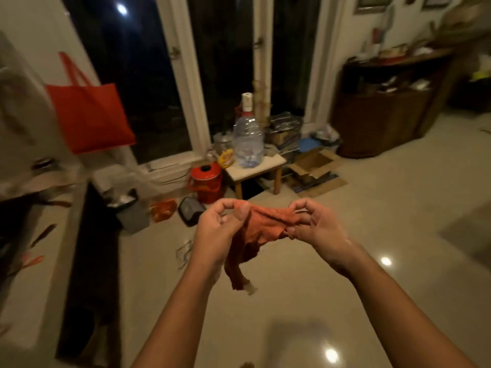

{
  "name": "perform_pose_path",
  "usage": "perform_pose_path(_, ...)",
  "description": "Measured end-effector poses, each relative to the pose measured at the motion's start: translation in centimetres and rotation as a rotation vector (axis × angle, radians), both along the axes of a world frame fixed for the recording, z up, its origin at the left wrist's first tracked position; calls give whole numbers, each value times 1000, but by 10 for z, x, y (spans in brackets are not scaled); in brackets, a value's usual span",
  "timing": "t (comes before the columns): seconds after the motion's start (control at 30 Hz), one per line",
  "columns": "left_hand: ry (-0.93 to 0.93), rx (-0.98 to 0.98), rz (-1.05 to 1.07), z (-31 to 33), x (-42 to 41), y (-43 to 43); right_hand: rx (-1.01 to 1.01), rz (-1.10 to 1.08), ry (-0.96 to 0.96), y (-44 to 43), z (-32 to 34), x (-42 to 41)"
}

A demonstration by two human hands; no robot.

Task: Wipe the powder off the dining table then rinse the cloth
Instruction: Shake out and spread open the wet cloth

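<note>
Forearms are filling the bottom edge, both bare, meeting in mid-air over the pale floor [385,213]. On the left, the left hand [216,231] is pinching one end of the orange cloth [264,224], thumb pressing down over the fabric. Its upper edge is running across, left to right, nearly level, while a ragged tail is hanging straight down below the left hand. Over on the right, the right hand [320,227] is nipping the other end between fingertips. No dining table, powder or tap is showing, so I'm judging either wiping or rinsing is pending; which one, I cannot tell.
</note>
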State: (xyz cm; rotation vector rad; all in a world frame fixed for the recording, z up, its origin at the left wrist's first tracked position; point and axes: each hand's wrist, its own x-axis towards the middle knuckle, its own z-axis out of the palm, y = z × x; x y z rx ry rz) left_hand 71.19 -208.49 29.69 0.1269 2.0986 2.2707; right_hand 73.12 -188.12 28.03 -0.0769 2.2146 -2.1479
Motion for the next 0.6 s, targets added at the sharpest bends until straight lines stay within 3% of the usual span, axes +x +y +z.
perform_pose_path(0.37, -103, -75, -559, -2, -196, 144, -75, -540, 34, 109, 2, -124)
perform_pose_path(0.6, -106, -229, -804, -11, -264, 270, -33, -696, 16, 207, -7, -162)
